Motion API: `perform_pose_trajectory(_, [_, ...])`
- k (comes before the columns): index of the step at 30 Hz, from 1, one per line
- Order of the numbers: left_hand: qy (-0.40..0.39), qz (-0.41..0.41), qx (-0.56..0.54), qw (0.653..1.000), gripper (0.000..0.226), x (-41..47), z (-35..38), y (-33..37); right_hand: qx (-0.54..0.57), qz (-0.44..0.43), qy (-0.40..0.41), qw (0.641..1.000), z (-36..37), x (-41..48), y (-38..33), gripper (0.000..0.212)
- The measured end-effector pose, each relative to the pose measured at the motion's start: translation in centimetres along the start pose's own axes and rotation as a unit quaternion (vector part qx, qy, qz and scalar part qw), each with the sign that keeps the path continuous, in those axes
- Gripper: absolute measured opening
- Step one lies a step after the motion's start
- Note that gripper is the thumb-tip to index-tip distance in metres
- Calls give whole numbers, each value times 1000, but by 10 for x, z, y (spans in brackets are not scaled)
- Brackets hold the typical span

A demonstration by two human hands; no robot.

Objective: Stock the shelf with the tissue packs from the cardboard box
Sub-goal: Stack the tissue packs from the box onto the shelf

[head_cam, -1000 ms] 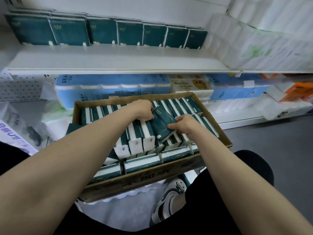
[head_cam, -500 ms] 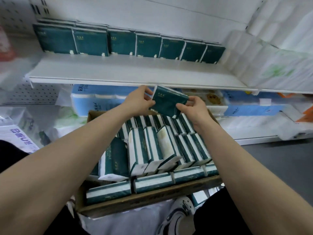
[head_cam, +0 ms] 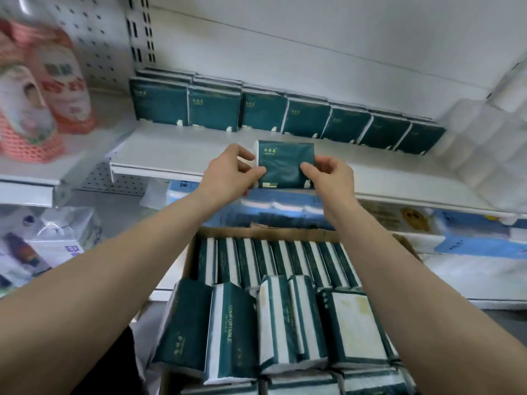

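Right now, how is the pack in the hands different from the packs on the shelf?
The held pack is gripped by left hand and right hand; the shelf packs stand untouched. The held pack is at the shelf front; the shelf packs line its back. Both are dark green.

One tissue pack (head_cam: 229,332) in the cardboard box (head_cam: 285,233) has the word COMFORTABLE running down its side. The held pack (head_cam: 285,163), up by the shelf (head_cam: 176,155), has small gold writing in its top corner, too blurry to read. A white bag (head_cam: 65,246) on the left shows blue letters, cut off and unclear.
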State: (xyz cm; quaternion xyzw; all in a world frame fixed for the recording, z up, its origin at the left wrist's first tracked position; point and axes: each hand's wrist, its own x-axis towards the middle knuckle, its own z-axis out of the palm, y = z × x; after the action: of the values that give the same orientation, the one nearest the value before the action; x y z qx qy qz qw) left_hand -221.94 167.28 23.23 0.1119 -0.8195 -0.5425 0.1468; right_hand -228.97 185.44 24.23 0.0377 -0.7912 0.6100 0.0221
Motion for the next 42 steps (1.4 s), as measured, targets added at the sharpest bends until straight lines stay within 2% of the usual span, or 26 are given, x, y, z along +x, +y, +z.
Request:
perform_pose_trajectory(6, [47, 6, -13, 999, 28, 36, -10, 4, 3, -24, -9, 1000, 24, 39, -18, 22])
perform_pose_trajectory(12, [98, 41, 41, 994, 32, 79, -3, -6, 9, -41, -12, 999, 52, 74, -16, 37])
perform_pose_trajectory(19, [136, 33, 70, 988, 39, 119, 3, -14, -50, -86, 6, 995, 79, 110, -11, 45])
perform_pose_trajectory(24, [125, 51, 109, 985, 46, 128, 8, -30, -67, -93, 0, 993, 88, 113, 4, 51])
perform_pose_trajectory(31, [129, 65, 126, 981, 43, 129, 9, -31, -72, -108, 2, 992, 85, 112, 11, 52])
perform_pose_trajectory(42, [125, 56, 80, 987, 48, 122, 9, -26, -111, -116, -31, 987, 87, 116, 15, 59])
